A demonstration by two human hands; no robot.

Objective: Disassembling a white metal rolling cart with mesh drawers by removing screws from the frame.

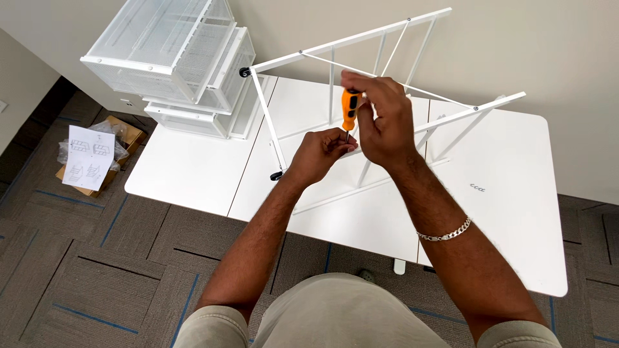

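The right hand is gripping the orange screwdriver upright, closed around its handle, while the left hand is pinching closed at the tip against the white wire frame lying on the tabletop, keeping the driver square to prevent slipping.

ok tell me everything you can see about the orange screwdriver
The orange screwdriver has a stubby orange handle with a black band or inlay and a short dark shaft. It looks like plastic over metal. It stands nearly upright, tip down, above the white table, among the bars of the white metal frame. The right hand wraps over the top of the handle; the left hand pinches at the tip, which is hidden by the fingers.
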